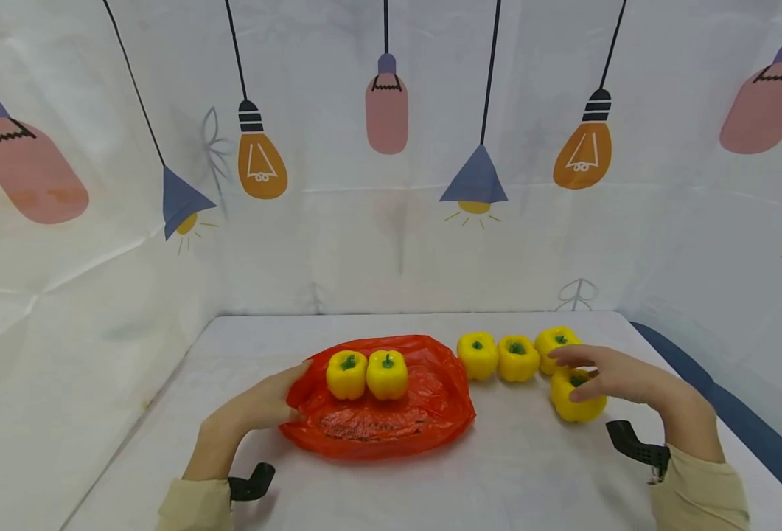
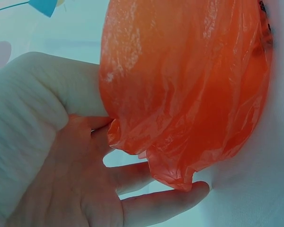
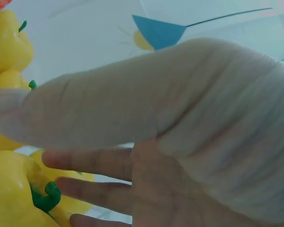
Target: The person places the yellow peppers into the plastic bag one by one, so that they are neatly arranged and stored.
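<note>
My right hand is spread fairly wide over the near pepper, right of centre in the head view, its thumb well apart from the fingers; whether skin meets pepper I cannot tell. I judge it light and rather firm, with a glossy skin that could slide, so I would take it round its fat sides, below the shoulders, and leave the green stem alone (a poor handle, to my mind).

My left hand has a loose hold on the left edge of the red bag, thumb and fingers about it; plastic hides some of the tips, so how firm that is I cannot say. The bag lies spread in the lower middle of the frame, thin, limp and crinkled. It probably weighs next to nothing and might tear if tugged, so a broad grip on the rim seems best.

Two yellow peppers stand upright, side by side, within its outline; whether inside the mouth or just on top is unclear. Three more peppers make a row at the bag's upper right, outside it.
</note>
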`<state>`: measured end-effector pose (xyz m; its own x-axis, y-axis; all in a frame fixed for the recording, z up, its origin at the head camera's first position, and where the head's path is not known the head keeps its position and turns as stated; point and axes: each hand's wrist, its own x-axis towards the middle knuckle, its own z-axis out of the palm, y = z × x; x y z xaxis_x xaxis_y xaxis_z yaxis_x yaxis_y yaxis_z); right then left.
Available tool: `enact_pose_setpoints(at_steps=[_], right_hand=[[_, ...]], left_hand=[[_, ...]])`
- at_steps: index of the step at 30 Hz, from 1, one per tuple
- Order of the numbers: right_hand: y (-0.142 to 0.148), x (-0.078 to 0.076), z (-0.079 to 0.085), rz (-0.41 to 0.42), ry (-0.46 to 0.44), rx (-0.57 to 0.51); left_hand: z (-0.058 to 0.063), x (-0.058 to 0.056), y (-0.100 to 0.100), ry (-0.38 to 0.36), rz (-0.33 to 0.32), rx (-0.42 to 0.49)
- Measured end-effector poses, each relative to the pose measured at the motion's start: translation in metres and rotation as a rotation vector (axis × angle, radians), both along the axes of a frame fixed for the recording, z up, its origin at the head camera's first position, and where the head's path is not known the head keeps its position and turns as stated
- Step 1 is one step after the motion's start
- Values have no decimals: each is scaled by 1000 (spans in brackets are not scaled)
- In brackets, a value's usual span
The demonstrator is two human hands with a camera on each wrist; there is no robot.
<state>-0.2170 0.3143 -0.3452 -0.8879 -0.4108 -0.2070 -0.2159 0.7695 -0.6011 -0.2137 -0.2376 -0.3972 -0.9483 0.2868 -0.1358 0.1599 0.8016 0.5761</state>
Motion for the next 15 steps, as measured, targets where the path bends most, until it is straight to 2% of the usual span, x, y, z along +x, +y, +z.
enact_pose_setpoints(at_steps=[8,15], right_hand=[[6,-3,-4,-7,22,31],[10,-10,-14,-64,-24,77]], left_hand=[[0,0,0,3,-5,5],[0,1,0,-3,-2,17]])
